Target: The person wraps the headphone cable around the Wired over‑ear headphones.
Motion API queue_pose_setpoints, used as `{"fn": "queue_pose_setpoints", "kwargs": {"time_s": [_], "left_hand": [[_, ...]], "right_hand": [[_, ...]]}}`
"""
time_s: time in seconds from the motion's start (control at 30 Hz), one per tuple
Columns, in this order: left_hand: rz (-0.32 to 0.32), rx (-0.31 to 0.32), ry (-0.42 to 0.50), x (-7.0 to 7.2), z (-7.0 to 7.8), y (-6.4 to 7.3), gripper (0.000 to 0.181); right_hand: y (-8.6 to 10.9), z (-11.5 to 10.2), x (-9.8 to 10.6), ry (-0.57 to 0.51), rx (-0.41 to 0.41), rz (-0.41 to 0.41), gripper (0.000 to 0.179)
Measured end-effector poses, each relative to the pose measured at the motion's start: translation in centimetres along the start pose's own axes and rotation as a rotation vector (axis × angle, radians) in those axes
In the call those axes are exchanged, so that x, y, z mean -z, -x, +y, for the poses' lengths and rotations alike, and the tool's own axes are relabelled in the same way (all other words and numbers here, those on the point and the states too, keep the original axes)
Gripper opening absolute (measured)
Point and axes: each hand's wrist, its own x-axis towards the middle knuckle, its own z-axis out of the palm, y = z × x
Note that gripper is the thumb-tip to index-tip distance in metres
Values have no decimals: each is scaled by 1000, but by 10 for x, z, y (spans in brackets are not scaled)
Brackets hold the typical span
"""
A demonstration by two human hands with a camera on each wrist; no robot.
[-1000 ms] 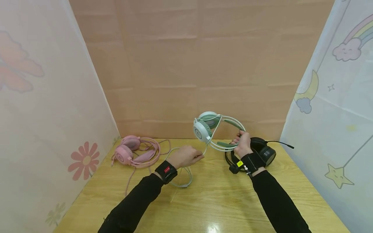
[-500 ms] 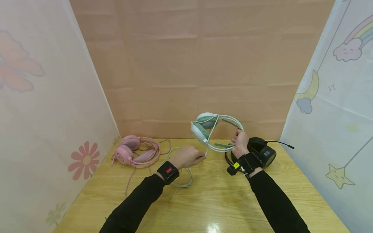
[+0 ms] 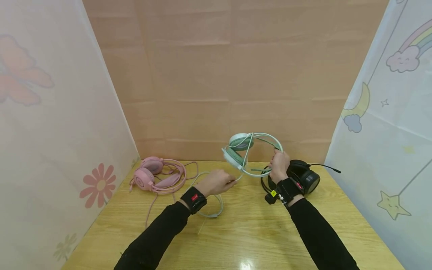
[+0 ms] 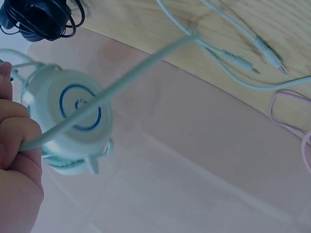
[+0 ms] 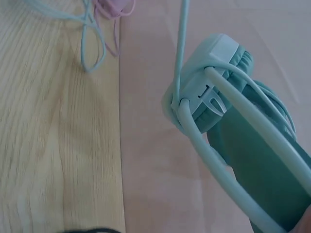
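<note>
My right hand (image 3: 279, 167) grips the headband of white-and-mint-green headphones (image 3: 232, 158), held up above the table with the ear cups pointing left. Their cable loops around the cups and crosses the band. My left hand (image 3: 216, 182) pinches that pale green cable (image 4: 131, 75) just below the cups. In the left wrist view, the cable runs past a round white cup (image 4: 80, 107); its plugs (image 4: 238, 61) lie on the wood. The right wrist view shows the twin headband tubes (image 5: 214, 165) and green inner strap (image 5: 257, 165); only a sliver of the hand appears there.
Pink headphones (image 3: 144, 179) with a looped cord lie at the back left. A black headset (image 3: 308, 180) with a boom microphone sits behind my right wrist. Cardboard-coloured paper (image 3: 229, 75) backs the wooden table (image 3: 249, 232), with printed sheets on both sides.
The mint headphones shift left with my right hand, then slightly back right, their cups tilting so more green padding shows. My left hand stays nearly in place on the cable.
</note>
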Motion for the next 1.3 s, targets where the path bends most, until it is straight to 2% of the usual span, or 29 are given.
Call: {"fn": "queue_pose_setpoints", "kwargs": {"time_s": [0.2,0.3,0.4,0.73,0.97,1.3], "left_hand": [[11,5,6,3,-1,0,25],[22,8,23,6,-3,0,22],[36,16,37,9,-4,1,18],[128,-4,17,12,-8,2,16],[169,6,35,18,-12,2,9],[253,12,-43,20,-18,1,12]], "right_hand": [[3,2,1,351,258,66,35],[4,1,1,449,362,80,33],[5,0,2,515,418,83,32],[7,-3,3,587,473,35,30],[4,-5,2,706,510,20,21],[0,-5,8,681,495,-64,27]]}}
